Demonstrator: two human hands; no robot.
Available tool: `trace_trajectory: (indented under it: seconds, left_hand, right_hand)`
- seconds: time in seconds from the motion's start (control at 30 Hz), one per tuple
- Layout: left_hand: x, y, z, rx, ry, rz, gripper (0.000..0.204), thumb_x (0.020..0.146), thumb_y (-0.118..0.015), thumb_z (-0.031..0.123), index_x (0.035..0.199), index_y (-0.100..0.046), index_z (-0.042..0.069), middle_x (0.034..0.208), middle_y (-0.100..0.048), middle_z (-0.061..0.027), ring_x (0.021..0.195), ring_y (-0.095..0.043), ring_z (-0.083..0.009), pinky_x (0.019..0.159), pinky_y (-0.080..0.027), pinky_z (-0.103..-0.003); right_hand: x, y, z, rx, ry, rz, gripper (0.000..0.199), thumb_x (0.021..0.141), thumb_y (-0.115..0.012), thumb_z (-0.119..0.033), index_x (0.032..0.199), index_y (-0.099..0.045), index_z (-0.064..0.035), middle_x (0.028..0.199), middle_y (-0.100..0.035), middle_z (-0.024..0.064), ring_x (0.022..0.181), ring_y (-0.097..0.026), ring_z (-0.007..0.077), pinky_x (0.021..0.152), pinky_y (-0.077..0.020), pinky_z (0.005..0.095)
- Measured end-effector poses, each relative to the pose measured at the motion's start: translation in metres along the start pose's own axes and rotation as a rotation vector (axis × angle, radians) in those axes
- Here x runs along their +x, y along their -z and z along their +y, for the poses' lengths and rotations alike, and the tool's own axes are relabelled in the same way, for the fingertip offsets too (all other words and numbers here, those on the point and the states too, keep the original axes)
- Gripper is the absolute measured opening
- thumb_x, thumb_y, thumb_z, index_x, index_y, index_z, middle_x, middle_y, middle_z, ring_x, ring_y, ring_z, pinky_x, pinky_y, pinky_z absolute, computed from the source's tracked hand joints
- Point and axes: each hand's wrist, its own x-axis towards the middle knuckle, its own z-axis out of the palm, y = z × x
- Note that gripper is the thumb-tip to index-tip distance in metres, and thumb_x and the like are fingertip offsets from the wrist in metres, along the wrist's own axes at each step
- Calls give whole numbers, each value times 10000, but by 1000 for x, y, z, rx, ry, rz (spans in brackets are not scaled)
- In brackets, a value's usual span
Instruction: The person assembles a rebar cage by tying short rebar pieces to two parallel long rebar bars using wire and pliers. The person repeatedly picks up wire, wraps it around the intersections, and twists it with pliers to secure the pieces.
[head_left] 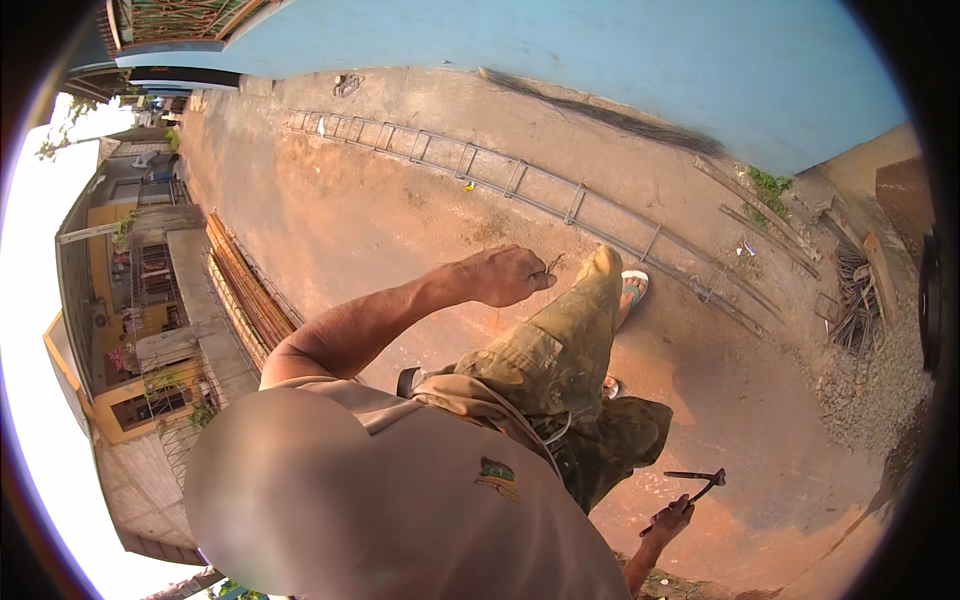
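My left hand (pixel 510 277) is closed in a loose fist in front of my raised left knee. A short, thin piece of bent wire (pixel 556 263) sticks out from its fingers. Low beside my thigh, at the lower right, my right hand (pixel 672 516) grips one handle of dark pincers (pixel 716 479). The pincers' other handle is spread away from the palm. On the ground past my legs lies a long steel rebar frame (pixel 515 178), with cross ties between its parallel rods. Neither hand touches it. A sandal (pixel 634 287) shows beside the frame's near rod.
A blue wall (pixel 620 50) runs along the top, with a long dark bundle of rods (pixel 610 120) at its foot. At right are scrap metal strips (pixel 858 305), planks (pixel 755 205) and gravel (pixel 885 400). Long brown poles (pixel 240 285) lie on the left near houses.
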Motion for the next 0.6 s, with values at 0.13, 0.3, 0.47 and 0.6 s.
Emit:
trace_trajectory:
  seconds: [0.13,0.3,0.47,0.6]
  left_hand:
    - [150,22,-7,-115,-129,349,520,1020,-407,488,669,-466,110,560,-366,5,524,-399,-108,499,-414,-329]
    - [320,7,18,-1301,-551,377,429,1046,-385,389,678,-320,180,603,-263,60,507,-240,-66,437,-197,-214]
    - [392,-38,57,-1665,-864,170,418,1060,-343,330,675,-300,173,612,-257,51,503,-220,-71,412,-211,-209]
    - [389,-70,71,-1749,-917,-49,400,1058,-358,331,698,-344,157,624,-293,39,513,-272,-75,424,-252,-210]
  right_hand:
    - [229,-33,61,-434,460,174,391,975,-541,-334,894,-500,47,697,-479,134,664,-474,312,639,-412,453]
    - [332,-132,-85,-492,710,127,488,960,-565,-365,1200,-543,60,1140,-549,264,938,-604,352,807,-488,439]
    - [248,-260,-254,-162,857,-445,548,961,-508,-501,1101,-635,14,912,-664,103,786,-651,163,700,-499,324]
    - [222,-328,-281,483,1047,-350,510,1018,-431,-421,1241,-553,21,876,-654,84,761,-655,176,702,-530,344]
